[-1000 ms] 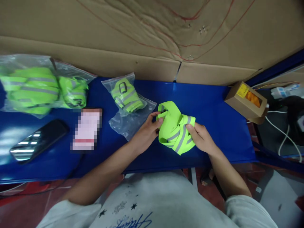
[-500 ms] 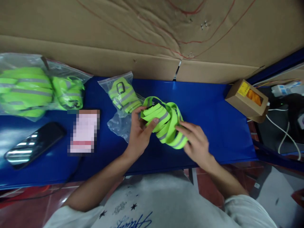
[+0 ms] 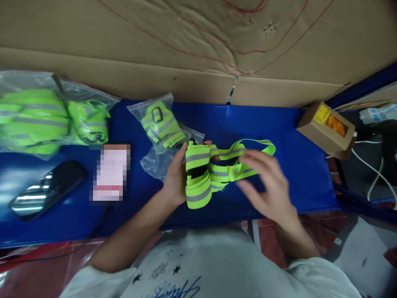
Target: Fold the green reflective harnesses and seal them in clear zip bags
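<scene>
Head camera shows the left hand [image 3: 175,178] with its grip pressed tight around the folded end of a yellow-green strap [image 3: 198,194]. The strap sits just above the blue surface [image 3: 288,165], in front of the person. The right hand [image 3: 266,184] is blurry. Its fingers look spread over the long loose loop of the strap, but I cannot tell if its grip pinches the strap or only touches it.

I think the folds could pop open if the left hand lets go a little, because only that hand squeezes them. The long loop could twist or knot. It could also catch the empty clear bag [image 3: 155,163] just beside the left hand and drag it along.

Some things are hard to see. The left palm hides part of the folds, so any buckle there does not show. The card [image 3: 110,171] is blurred out. The big bag of straps [image 3: 40,118] is cut off at the left edge.
</scene>
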`<act>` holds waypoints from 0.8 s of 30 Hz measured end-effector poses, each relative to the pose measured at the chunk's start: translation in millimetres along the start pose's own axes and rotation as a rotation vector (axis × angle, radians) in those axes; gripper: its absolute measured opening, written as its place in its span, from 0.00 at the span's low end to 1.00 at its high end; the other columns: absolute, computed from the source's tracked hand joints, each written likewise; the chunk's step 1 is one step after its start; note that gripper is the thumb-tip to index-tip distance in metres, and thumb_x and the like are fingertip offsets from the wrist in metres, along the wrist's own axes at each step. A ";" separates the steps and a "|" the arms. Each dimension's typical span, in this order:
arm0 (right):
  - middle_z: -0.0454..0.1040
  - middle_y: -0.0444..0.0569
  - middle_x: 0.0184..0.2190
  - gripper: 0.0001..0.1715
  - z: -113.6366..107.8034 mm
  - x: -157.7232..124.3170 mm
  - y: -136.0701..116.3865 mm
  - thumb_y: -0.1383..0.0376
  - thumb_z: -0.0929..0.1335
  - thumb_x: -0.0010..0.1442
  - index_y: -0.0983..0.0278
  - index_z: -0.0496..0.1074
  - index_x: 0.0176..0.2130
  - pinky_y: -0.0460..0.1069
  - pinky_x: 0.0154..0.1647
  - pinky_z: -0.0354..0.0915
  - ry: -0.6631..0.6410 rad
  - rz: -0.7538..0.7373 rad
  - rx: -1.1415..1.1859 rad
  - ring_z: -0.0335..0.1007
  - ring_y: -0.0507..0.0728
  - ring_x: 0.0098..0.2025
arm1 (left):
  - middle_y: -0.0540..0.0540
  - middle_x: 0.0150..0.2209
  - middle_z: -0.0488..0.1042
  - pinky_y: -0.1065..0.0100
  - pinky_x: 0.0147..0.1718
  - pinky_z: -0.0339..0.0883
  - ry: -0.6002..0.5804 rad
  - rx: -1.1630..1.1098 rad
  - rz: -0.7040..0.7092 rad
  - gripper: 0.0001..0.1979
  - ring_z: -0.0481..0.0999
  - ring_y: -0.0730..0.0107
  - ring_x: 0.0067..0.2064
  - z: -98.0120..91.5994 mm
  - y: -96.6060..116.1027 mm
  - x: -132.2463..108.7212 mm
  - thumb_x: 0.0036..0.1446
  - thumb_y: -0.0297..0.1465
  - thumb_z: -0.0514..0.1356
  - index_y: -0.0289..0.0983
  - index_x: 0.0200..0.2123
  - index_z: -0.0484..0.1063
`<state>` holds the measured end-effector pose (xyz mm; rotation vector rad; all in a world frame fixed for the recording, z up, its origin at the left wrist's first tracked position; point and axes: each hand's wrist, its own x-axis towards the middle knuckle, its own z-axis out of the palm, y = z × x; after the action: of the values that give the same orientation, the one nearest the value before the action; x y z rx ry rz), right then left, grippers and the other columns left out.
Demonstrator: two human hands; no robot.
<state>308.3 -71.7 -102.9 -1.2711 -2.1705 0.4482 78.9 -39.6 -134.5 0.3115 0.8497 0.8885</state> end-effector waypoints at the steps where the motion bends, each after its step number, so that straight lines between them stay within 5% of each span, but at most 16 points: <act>1: 0.68 0.54 0.67 0.36 10.0 2.8 -7.9 0.59 0.70 0.69 0.51 0.58 0.71 0.65 0.68 0.65 -0.068 -0.059 -0.001 0.65 0.67 0.69 | 0.42 0.49 0.82 0.50 0.48 0.79 -0.013 0.018 0.003 0.36 0.82 0.49 0.51 1.9 -3.3 0.4 0.62 0.61 0.53 0.42 0.61 0.71; 3: 0.71 0.57 0.64 0.37 28.4 8.2 -13.1 0.56 0.71 0.69 0.56 0.59 0.71 0.64 0.66 0.68 -0.112 -0.079 -0.002 0.68 0.67 0.66 | 0.42 0.54 0.80 0.50 0.52 0.78 -0.019 0.019 -0.012 0.38 0.81 0.48 0.55 3.2 -10.1 1.0 0.62 0.62 0.52 0.42 0.63 0.70; 7: 0.77 0.54 0.55 0.19 40.9 12.3 -1.4 0.59 0.68 0.72 0.57 0.71 0.61 0.59 0.59 0.74 -0.086 0.093 0.073 0.76 0.62 0.57 | 0.40 0.52 0.82 0.47 0.55 0.75 -0.046 -0.076 -0.102 0.39 0.81 0.46 0.56 -1.0 -18.5 -1.2 0.62 0.59 0.54 0.41 0.67 0.66; 11: 0.77 0.55 0.55 0.23 30.4 10.7 5.9 0.53 0.71 0.69 0.58 0.73 0.59 0.60 0.55 0.76 -0.134 0.211 0.077 0.77 0.64 0.56 | 0.40 0.49 0.83 0.44 0.55 0.72 -0.111 -0.153 -0.138 0.39 0.82 0.44 0.55 -6.8 -17.1 -4.1 0.63 0.58 0.53 0.43 0.70 0.62; 17: 0.80 0.44 0.35 0.21 4.2 5.5 0.2 0.56 0.74 0.66 0.54 0.75 0.57 0.50 0.33 0.74 -0.249 0.286 0.506 0.77 0.54 0.32 | 0.40 0.48 0.82 0.53 0.44 0.76 0.029 0.088 -0.150 0.38 0.83 0.51 0.44 -20.0 -18.8 3.9 0.63 0.59 0.56 0.43 0.67 0.64; 21: 0.78 0.45 0.31 0.13 -14.7 -3.9 -2.8 0.53 0.73 0.66 0.55 0.77 0.47 0.51 0.27 0.69 -0.063 0.317 0.762 0.73 0.55 0.29 | 0.37 0.59 0.76 0.52 0.55 0.74 0.140 0.446 0.264 0.29 0.78 0.52 0.58 -26.9 -26.3 -7.6 0.69 0.51 0.57 0.42 0.65 0.64; 24: 0.75 0.47 0.29 0.17 -16.6 -5.9 -5.8 0.45 0.69 0.67 0.55 0.74 0.42 0.56 0.31 0.71 -0.002 0.255 0.791 0.72 0.58 0.28 | 0.38 0.69 0.65 0.48 0.67 0.64 0.025 0.964 0.729 0.28 0.66 0.50 0.70 -23.3 -27.5 -32.0 0.69 0.41 0.61 0.47 0.68 0.62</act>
<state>317.1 -79.7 -88.7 -1.0630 -1.5513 1.2562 65.5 -83.8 -148.4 1.5236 1.1726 1.0861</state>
